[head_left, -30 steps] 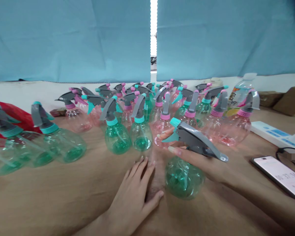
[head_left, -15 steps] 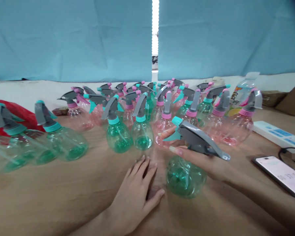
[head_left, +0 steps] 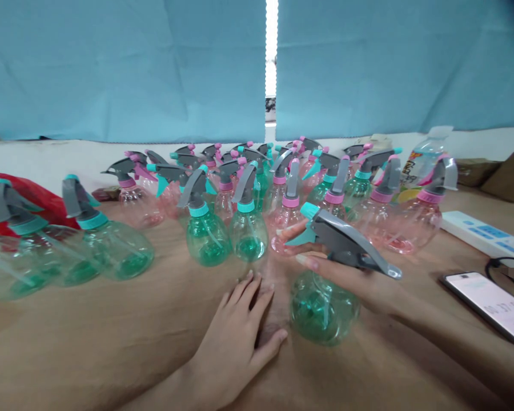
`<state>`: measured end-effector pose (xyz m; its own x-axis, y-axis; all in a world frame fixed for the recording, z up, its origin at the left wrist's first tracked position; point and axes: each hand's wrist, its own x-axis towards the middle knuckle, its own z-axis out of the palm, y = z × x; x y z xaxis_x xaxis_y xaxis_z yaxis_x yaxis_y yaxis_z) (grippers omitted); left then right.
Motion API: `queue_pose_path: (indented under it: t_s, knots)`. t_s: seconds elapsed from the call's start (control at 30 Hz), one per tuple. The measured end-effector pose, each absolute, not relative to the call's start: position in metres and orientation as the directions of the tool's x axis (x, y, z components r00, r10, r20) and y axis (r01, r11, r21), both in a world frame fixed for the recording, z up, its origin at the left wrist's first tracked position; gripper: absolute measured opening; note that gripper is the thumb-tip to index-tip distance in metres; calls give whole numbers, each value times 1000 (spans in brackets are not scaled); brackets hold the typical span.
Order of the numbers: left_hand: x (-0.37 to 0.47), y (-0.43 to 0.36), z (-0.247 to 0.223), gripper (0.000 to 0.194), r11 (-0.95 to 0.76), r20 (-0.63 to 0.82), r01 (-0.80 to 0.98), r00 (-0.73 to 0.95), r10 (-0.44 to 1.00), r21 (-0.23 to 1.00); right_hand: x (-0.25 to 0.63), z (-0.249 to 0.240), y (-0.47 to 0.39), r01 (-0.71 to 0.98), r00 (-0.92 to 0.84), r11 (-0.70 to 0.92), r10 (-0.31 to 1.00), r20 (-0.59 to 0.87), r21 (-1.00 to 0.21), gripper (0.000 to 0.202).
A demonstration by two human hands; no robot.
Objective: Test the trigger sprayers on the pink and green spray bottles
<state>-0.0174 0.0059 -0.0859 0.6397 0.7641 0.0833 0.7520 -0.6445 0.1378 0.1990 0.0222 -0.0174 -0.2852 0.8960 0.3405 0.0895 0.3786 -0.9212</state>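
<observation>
In front of me on the right stands a green see-through spray bottle (head_left: 321, 311) with a grey and turquoise trigger head. My right hand (head_left: 342, 274) is closed round its neck, just under the head; the collar is hidden by the fingers. My left hand (head_left: 235, 331) rests palm down on the wooden table (head_left: 89, 348), fingers stretched and a little apart, left of that bottle and touching nothing else. Beyond the left fingertips are two more green spray bottles (head_left: 249, 237). A pink spray bottle (head_left: 285, 220) stands behind the held one.
Several pink and green spray bottles crowd the back middle. More green spray bottles (head_left: 120, 251) stand at left before a red bag (head_left: 47, 197). On the right lie a phone (head_left: 488, 302) and a white power strip (head_left: 480, 231), with a drink bottle (head_left: 428, 154) and cardboard box (head_left: 509, 177) behind.
</observation>
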Motion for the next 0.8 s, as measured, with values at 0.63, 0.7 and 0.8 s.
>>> queue_pose_path:
  t_s: [0.63, 0.7, 0.8]
  knots:
    - [-17, 5, -85, 59, -638, 73, 755, 635, 769, 148, 200, -24, 23, 132, -270, 395, 897, 350, -909, 38]
    - [-17, 5, -85, 59, -636, 72, 758, 633, 771, 146, 200, -23, 23, 136, -261, 397, 898, 354, -908, 36]
    - [-17, 5, -86, 59, -636, 95, 757, 629, 771, 150, 198, -19, 21, 193, -259, 427, 891, 374, -884, 26]
